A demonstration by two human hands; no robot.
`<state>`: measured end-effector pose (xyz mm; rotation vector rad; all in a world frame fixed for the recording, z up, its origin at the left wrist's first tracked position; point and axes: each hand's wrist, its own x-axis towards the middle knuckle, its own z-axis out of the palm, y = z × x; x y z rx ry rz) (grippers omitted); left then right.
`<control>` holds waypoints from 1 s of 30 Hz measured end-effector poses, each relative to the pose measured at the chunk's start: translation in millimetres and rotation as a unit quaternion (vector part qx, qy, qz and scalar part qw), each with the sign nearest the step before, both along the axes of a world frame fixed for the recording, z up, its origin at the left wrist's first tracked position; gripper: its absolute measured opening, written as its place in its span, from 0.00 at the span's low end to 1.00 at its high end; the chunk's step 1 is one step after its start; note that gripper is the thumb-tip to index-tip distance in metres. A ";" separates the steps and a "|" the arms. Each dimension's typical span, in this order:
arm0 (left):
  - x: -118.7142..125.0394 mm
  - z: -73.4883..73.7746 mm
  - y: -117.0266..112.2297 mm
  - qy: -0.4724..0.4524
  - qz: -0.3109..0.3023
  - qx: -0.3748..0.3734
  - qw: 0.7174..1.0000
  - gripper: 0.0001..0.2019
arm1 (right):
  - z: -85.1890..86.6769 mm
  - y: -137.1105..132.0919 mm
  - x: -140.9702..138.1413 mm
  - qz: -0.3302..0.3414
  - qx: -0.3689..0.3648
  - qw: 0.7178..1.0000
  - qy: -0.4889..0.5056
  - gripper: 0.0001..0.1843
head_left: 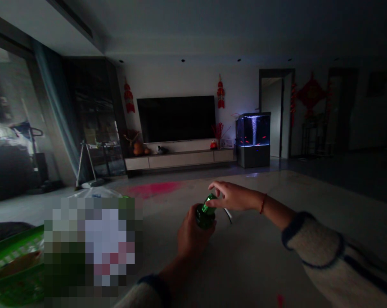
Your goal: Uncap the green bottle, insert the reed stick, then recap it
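Observation:
A small dark green bottle stands upright, slightly tilted, over the table in the middle of the view. My left hand is wrapped round its body from the left and below. On top sits a shiny green cap. My right hand reaches in from the right with its fingers curled at this cap; the thumb lies against its side and the index finger arches above it. Whether the cap is still seated on the neck is hard to see in the dim light. A thin white and dark item lies just behind the bottle.
On the left of the table is a green basket, beside a blurred-out patch and clear plastic. A pinkish-red patch shows at the table's far side. Beyond stand a TV cabinet and a lit fish tank.

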<state>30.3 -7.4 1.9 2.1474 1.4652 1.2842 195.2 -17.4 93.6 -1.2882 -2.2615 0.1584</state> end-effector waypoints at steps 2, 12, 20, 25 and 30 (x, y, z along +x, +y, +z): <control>0.3 0.2 -0.6 0.007 0.002 0.003 1.000 0.25 | -1.6 -0.7 -4.0 -0.053 0.019 0.998 -0.003 0.25; 1.6 -0.7 -0.5 0.014 0.003 0.011 1.000 0.25 | 2.2 0.3 -0.9 -0.013 -0.011 1.000 0.007 0.18; 1.0 -0.8 -0.3 0.007 0.007 0.004 1.000 0.25 | 6.9 -1.7 6.7 0.074 -0.021 0.997 0.022 0.23; 1.5 0.1 -0.7 0.023 0.011 0.003 1.000 0.25 | 3.2 2.0 3.1 -0.019 -0.032 0.999 0.006 0.25; 1.3 0.4 -1.5 0.023 0.013 -0.008 1.000 0.25 | 0.7 4.0 1.0 -0.012 -0.034 0.999 0.012 0.26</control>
